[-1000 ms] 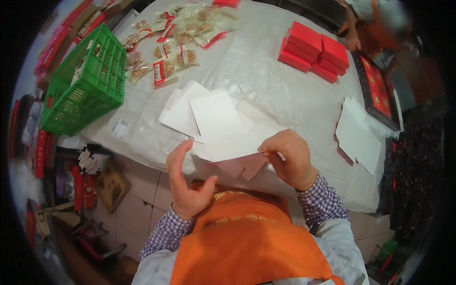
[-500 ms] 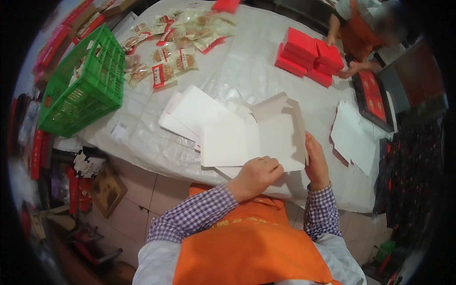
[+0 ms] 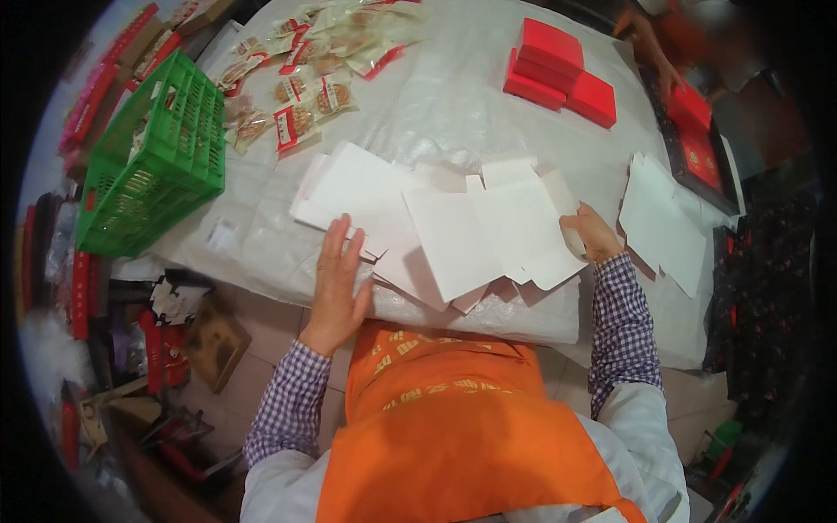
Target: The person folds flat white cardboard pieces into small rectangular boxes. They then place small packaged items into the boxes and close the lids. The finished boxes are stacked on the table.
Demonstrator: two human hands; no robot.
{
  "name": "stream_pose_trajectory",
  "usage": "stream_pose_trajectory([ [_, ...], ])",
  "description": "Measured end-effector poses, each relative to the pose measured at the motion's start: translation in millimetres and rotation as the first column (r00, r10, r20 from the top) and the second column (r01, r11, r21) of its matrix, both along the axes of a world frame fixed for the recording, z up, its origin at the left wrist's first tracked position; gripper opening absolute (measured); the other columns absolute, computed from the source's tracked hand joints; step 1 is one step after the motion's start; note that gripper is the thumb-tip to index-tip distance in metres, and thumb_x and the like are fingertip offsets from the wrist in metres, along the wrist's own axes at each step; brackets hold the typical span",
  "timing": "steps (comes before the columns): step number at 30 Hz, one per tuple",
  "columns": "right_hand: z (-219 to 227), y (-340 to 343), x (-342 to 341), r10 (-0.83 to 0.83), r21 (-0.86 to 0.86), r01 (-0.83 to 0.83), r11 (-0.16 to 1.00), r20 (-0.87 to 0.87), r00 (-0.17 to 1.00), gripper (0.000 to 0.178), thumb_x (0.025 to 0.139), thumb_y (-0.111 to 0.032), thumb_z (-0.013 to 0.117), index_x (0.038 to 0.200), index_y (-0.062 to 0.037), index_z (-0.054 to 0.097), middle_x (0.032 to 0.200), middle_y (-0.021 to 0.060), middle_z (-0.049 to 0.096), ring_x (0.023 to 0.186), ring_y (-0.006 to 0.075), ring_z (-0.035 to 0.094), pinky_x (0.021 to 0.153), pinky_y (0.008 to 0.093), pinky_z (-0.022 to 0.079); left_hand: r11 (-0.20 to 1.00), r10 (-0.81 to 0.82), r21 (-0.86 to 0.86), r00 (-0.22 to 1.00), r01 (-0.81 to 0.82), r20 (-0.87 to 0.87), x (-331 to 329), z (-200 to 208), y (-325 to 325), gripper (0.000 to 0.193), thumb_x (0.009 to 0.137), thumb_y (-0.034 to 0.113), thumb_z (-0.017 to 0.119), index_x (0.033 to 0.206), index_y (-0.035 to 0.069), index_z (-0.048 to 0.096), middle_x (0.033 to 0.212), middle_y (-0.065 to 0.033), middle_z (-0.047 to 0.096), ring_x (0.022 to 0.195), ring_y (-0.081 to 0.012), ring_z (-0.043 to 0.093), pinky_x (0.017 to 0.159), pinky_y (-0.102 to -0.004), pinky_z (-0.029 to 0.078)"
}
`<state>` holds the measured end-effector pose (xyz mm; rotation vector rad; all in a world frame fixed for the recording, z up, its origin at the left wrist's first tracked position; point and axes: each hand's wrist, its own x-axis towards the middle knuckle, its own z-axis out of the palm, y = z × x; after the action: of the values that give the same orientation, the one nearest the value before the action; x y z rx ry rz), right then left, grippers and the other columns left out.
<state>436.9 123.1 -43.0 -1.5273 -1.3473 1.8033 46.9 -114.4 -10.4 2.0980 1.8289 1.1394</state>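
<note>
In front of me lies an unfolded white cardboard box blank (image 3: 532, 222), its flaps partly raised, on top of other white blanks (image 3: 357, 187). My right hand (image 3: 595, 234) grips the blank by its right flap, fingers bent round the edge. My left hand (image 3: 338, 283) is open, fingers spread, at the near left edge of the lower blanks; it holds nothing. Whether its fingertips touch the cardboard I cannot tell.
At the left stands a green plastic crate (image 3: 157, 161). Packaged pastries (image 3: 301, 105) lie scattered behind it. Red boxes (image 3: 549, 61) are stacked far right. A co-worker's hand (image 3: 667, 78) is over a dark-rimmed tray (image 3: 731, 202). More white blanks (image 3: 658, 218) lie right.
My left hand has let go of the blank's near edge and moved left, opening. The blank has turned and lies flatter. The co-worker has moved a red box from the stack to the tray.
</note>
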Motion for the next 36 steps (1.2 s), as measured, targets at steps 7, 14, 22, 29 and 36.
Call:
stream_pose_trajectory([
  [7, 19.5, -9.9, -0.4, 0.138, -0.011, -0.137, 0.990, 0.104, 0.985, 0.049, 0.089, -0.006, 0.056, 0.136, 0.0075, 0.056, 0.117, 0.0162, 0.069, 0.105, 0.0244, 0.066, 0.092, 0.0321, 0.053, 0.899, -0.432, 0.128, 0.897, 0.419, 0.096, 34.9, 27.0, 38.5, 0.083, 0.080, 0.000, 0.076, 0.153, 0.013, 0.039, 0.150, -0.0227, 0.049, 0.140, -0.0405, 0.046, 0.117, -0.0517, 0.034],
  [14, 42.0, -29.7, -7.8, 0.496, 0.177, -0.527, 0.831, 0.192, 0.847, 0.058, 0.092, -0.002, 0.053, 0.150, -0.0040, 0.048, 0.131, 0.0106, 0.064, 0.117, 0.0187, 0.061, 0.102, 0.0297, 0.047, 0.623, -0.715, 0.071, 0.529, 0.779, 0.457, 105.4, 72.9, 24.1, 0.056, 0.081, -0.003, 0.076, 0.135, 0.008, 0.064, 0.093, -0.0101, 0.070, 0.084, -0.0286, 0.068, 0.073, -0.0366, 0.055],
  [22, 76.2, -93.9, -32.4, 0.781, 0.358, -0.762, 0.540, 0.124, 0.612, 0.063, 0.091, 0.001, 0.051, 0.153, -0.0076, 0.046, 0.137, 0.0168, 0.061, 0.121, 0.0284, 0.058, 0.106, 0.0363, 0.044, 0.698, -0.456, -0.204, 0.646, 0.686, 0.612, 122.3, 68.9, 2.9, 0.032, 0.084, 0.005, 0.079, 0.116, 0.005, 0.073, 0.095, -0.0116, 0.072, 0.084, -0.0229, 0.070, 0.074, -0.0331, 0.054],
  [29, 97.7, -107.0, -52.4, 0.779, 0.517, -0.704, 0.488, 0.106, 0.618, 0.051, 0.098, -0.018, 0.057, 0.148, -0.0096, 0.052, 0.125, 0.0172, 0.065, 0.109, 0.0319, 0.062, 0.096, 0.0390, 0.049, 0.710, -0.237, -0.360, 0.686, 0.606, 0.687, 119.2, 58.6, -11.4, 0.018, 0.089, 0.008, 0.075, 0.106, 0.002, 0.072, 0.097, -0.0100, 0.073, 0.087, -0.0199, 0.068, 0.079, -0.0311, 0.053],
  [36, 95.2, -109.9, -80.9, 0.681, 0.471, -0.760, 0.449, 0.370, 0.632, 0.035, 0.101, -0.025, 0.058, 0.129, -0.0055, 0.066, 0.107, 0.0191, 0.070, 0.097, 0.0340, 0.067, 0.085, 0.0411, 0.053, 0.860, 0.116, -0.401, 0.647, 0.314, 0.754, 117.3, 39.0, -33.3, 0.010, 0.095, 0.006, 0.069, 0.103, 0.000, 0.067, 0.092, -0.0069, 0.071, 0.087, -0.0112, 0.064, 0.077, -0.0266, 0.051],
])
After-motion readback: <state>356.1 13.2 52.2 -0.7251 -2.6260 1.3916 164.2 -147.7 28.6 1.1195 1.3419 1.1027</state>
